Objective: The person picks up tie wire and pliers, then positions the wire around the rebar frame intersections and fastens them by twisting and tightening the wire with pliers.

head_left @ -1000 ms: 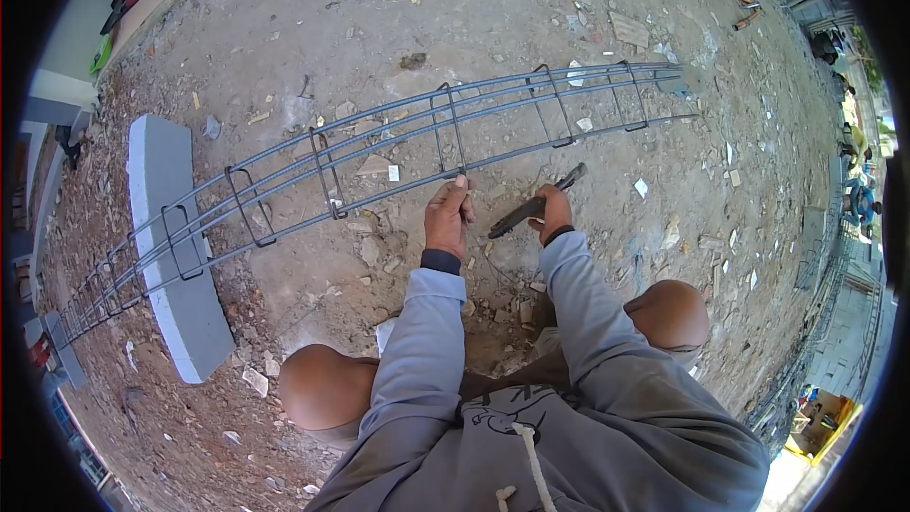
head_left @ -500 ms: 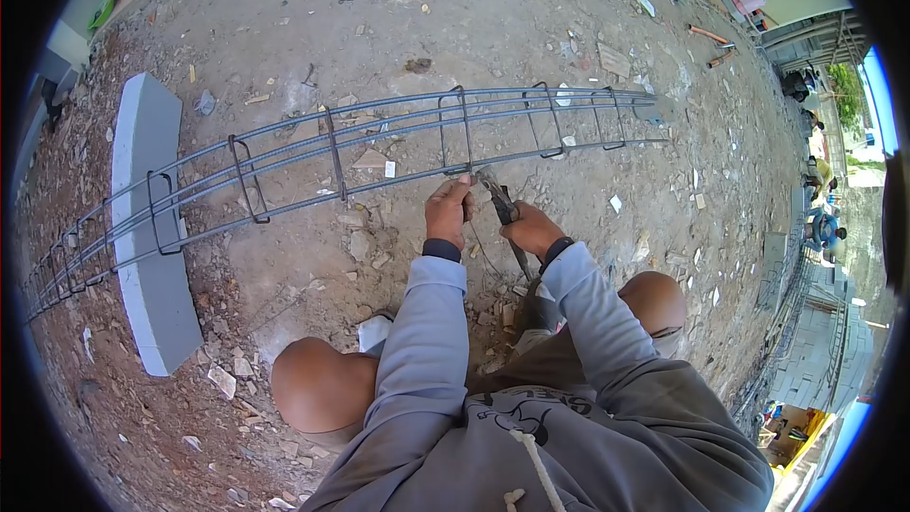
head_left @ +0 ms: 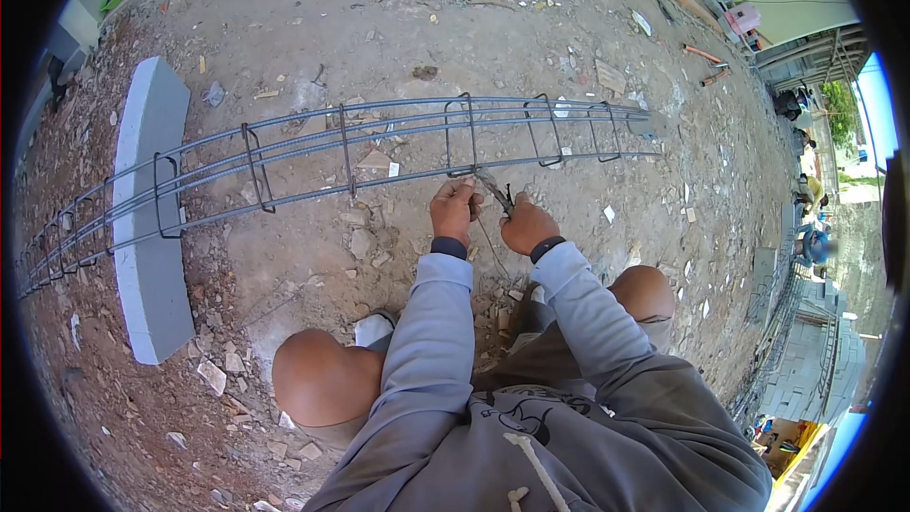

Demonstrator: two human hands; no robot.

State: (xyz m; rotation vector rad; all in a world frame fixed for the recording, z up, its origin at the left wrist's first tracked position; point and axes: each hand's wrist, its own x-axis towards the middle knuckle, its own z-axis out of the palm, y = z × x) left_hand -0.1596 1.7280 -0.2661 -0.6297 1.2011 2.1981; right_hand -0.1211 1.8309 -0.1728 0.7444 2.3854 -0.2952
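Note:
A long rebar cage [head_left: 398, 177] of ribbed bars and square stirrups stretches across the ground before me. My left hand [head_left: 455, 211] is closed in a pinch right below the lower bar, beside a stirrup [head_left: 460, 137]. A thin wire [head_left: 492, 245] trails down from its fingers toward my feet. In my right hand [head_left: 527, 226] is a pair of dark pincers [head_left: 496, 193], gripped by the handles. Their jaws reach up to the lower bar where the stirrup crosses it; whether they bite on wire is too small to tell.
A pale grey block [head_left: 152, 294] lies under the cage's left part. Rubble and stone chips [head_left: 212, 376] litter the dirt around my knees. Orange pipe pieces [head_left: 702, 54] lie at the upper right. Several people, one in blue [head_left: 813, 245], are far off to the right.
The pincers and my right hand have turned, so the handles no longer point down toward my feet. My left hand stays at the same joint. The view has shifted slightly.

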